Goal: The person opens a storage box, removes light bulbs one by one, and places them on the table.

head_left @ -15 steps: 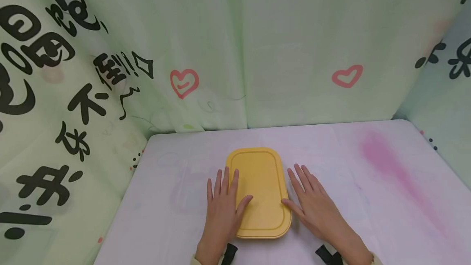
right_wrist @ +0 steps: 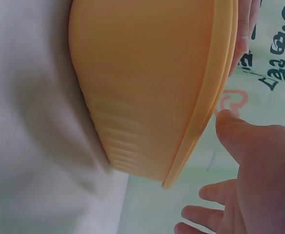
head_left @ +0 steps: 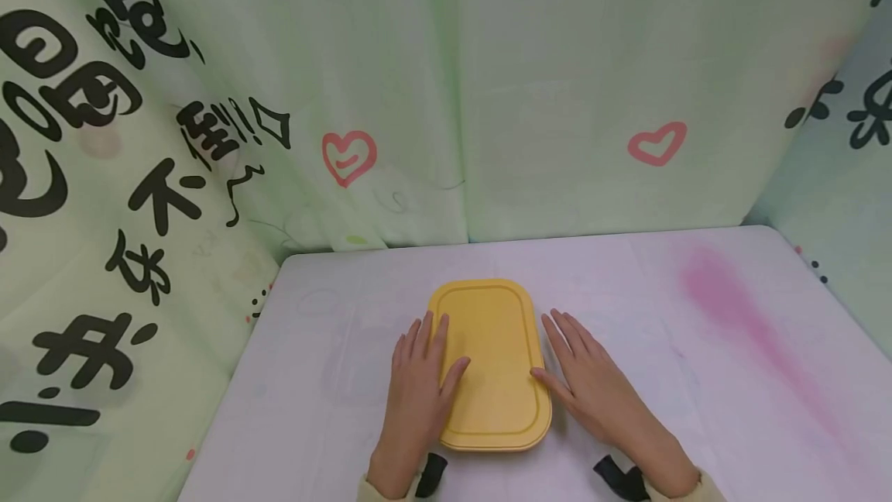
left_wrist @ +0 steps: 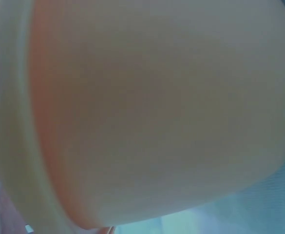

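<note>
A yellow rectangular box with a rounded, rimmed lid (head_left: pixel 498 370) stands on the table in the head view. My left hand (head_left: pixel 420 393) lies along its left edge, fingers straight and thumb over the lid. On the opposite side my right hand (head_left: pixel 599 390) is spread, its thumb tip at the right rim; the frames do not settle whether it touches. The right wrist view shows the box's ribbed side wall (right_wrist: pixel 142 87), my right hand (right_wrist: pixel 269 175) and part of the left hand (right_wrist: pixel 244 29) beyond. Blurred box wall (left_wrist: pixel 157 122) fills the left wrist view.
A whitish cloth-covered table (head_left: pixel 334 424) with a pink smear (head_left: pixel 732 308) lies under the box. Pale green curtains (head_left: pixel 557 60) with black writing and red hearts hang behind it and at both sides. Black straps (head_left: pixel 620 479) circle my wrists.
My left hand has shifted slightly left and away from me, its thumb drawing nearer the lid's left edge. My right hand has moved a little left and away. The box stays nearly in place.
</note>
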Demonstrator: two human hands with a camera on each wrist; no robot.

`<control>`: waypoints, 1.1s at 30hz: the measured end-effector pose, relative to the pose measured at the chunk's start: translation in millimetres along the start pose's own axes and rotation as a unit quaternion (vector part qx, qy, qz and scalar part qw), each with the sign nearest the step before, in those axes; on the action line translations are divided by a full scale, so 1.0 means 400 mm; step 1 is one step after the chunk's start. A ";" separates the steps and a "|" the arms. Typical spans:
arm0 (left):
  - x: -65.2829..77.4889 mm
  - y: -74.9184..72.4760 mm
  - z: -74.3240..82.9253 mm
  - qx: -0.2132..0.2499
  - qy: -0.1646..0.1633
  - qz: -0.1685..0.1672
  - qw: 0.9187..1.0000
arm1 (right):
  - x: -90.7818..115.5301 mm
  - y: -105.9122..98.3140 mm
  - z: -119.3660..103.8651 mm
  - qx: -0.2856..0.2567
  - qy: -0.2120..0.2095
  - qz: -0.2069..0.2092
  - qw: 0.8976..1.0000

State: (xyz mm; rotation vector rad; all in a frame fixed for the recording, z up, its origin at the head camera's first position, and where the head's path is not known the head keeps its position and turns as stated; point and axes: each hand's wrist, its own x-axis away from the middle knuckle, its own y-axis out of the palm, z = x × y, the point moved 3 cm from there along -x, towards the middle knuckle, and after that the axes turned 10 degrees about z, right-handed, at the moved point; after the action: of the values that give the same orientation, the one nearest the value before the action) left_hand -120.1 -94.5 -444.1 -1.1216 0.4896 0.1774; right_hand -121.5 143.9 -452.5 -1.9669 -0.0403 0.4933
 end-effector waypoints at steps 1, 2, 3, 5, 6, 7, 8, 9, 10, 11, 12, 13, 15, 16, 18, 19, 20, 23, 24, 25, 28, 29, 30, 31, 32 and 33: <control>-0.001 -0.001 -0.001 0.003 0.001 0.005 1.000 | -0.001 0.002 0.001 -0.002 0.001 -0.001 1.000; -0.003 -0.001 -0.003 0.006 0.000 0.008 1.000 | -0.003 0.003 0.002 -0.005 -0.002 0.003 1.000; -0.004 -0.001 -0.004 0.011 -0.002 0.010 1.000 | -0.004 0.004 0.003 -0.006 -0.003 0.003 1.000; -0.006 -0.002 -0.006 0.022 -0.007 0.016 1.000 | -0.005 0.007 0.004 -0.007 -0.006 0.005 1.000; -0.007 -0.002 -0.008 0.027 -0.011 0.018 0.999 | -0.006 0.009 0.005 -0.008 -0.007 0.005 1.000; -0.007 -0.002 -0.010 0.033 -0.015 0.020 0.999 | -0.007 0.010 0.005 -0.010 -0.010 0.008 1.000; -0.008 -0.002 -0.012 0.039 -0.018 0.022 0.999 | -0.008 0.011 0.005 -0.012 -0.011 0.009 1.000; -0.009 -0.002 -0.013 0.047 -0.021 0.023 0.998 | -0.008 0.014 0.006 -0.014 -0.009 0.006 1.000; -0.010 -0.002 -0.015 0.053 -0.024 0.025 0.998 | -0.009 0.015 0.007 -0.017 -0.009 0.007 1.000; -0.010 -0.001 -0.017 0.060 -0.026 0.026 0.998 | -0.010 0.017 0.007 -0.020 -0.008 0.005 1.000; -0.011 -0.001 -0.019 0.066 -0.027 0.028 0.997 | -0.012 0.018 0.007 -0.023 -0.006 0.004 1.000; -0.012 -0.001 -0.020 0.072 -0.029 0.028 0.997 | -0.013 0.019 0.007 -0.026 -0.005 0.004 1.000; -0.014 0.000 -0.023 0.080 -0.031 0.030 0.996 | -0.014 0.021 0.008 -0.032 0.000 0.002 0.999; -0.015 0.000 -0.025 0.083 -0.032 0.031 0.996 | -0.014 0.022 0.009 -0.034 0.001 0.003 0.999; -0.015 0.000 -0.029 0.088 -0.035 0.033 0.995 | -0.015 0.022 0.010 -0.038 0.001 0.005 0.999; -0.016 0.001 -0.031 0.090 -0.036 0.034 0.995 | -0.015 0.022 0.010 -0.040 0.001 0.007 0.999; -0.016 0.001 -0.033 0.092 -0.037 0.034 0.994 | -0.015 0.022 0.010 -0.042 0.000 0.008 0.999; -0.016 0.002 -0.039 0.097 -0.042 0.030 0.994 | -0.017 0.023 0.011 -0.046 0.000 0.008 0.999; -0.017 0.004 -0.042 0.098 -0.045 0.029 0.994 | -0.017 0.024 0.012 -0.047 0.001 0.006 0.999; -0.017 0.005 -0.044 0.099 -0.047 0.027 0.994 | -0.018 0.024 0.012 -0.048 0.003 0.005 0.999; -0.018 0.012 -0.052 0.105 -0.057 0.023 0.993 | -0.019 0.026 0.012 -0.054 0.011 -0.003 0.998; -0.018 0.014 -0.055 0.111 -0.061 0.023 0.992 | -0.019 0.027 0.012 -0.057 0.015 -0.007 0.998; -0.018 0.017 -0.059 0.118 -0.065 0.023 0.991 | -0.019 0.027 0.012 -0.059 0.018 -0.010 0.998; -0.018 0.019 -0.062 0.126 -0.068 0.023 0.989 | -0.019 0.027 0.013 -0.063 0.022 -0.012 0.998; -0.018 0.021 -0.066 0.136 -0.073 0.023 0.988 | -0.019 0.028 0.013 -0.069 0.027 -0.013 0.997; -0.019 0.022 -0.069 0.148 -0.076 0.023 0.986 | -0.020 0.029 0.014 -0.075 0.031 -0.014 0.997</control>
State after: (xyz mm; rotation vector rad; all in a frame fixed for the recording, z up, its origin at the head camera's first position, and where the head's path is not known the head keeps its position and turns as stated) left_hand -137.9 -114.6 -457.2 -0.7995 0.3903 0.2217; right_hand -132.8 141.7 -462.0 -2.1239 -0.0675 0.4220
